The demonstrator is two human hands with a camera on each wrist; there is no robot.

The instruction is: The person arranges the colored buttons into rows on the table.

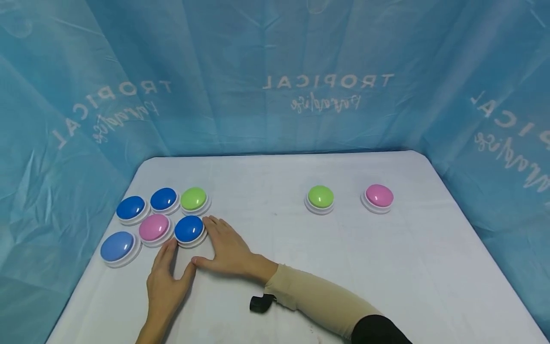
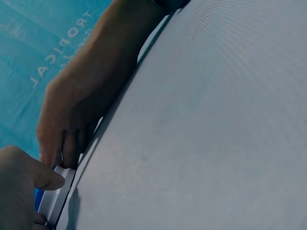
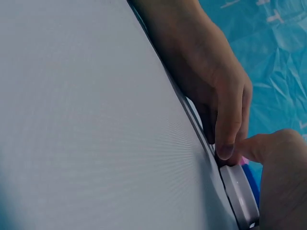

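In the head view, my left hand (image 1: 165, 289) has its fingertips at the near-left rim of a blue dome button (image 1: 189, 229) with a white base. Against that button's right side lie the extended fingers of my right hand (image 1: 227, 246). The two thumbs come close together just in front of it. In the left wrist view, my left thumb (image 2: 48, 178) is beside the button's white base (image 2: 61, 191). The right wrist view has the same base (image 3: 237, 191) between both hands. Touching or close around it are a pink button (image 1: 153, 227) and a green button (image 1: 193, 198).
More blue buttons stand at the left: two at the back (image 1: 131, 208) and one nearer the left edge (image 1: 117, 246). Farther right stand a green button (image 1: 320, 197) and a pink button (image 1: 379, 196). Blue printed curtains (image 1: 258, 119) surround the white table (image 1: 365, 267).
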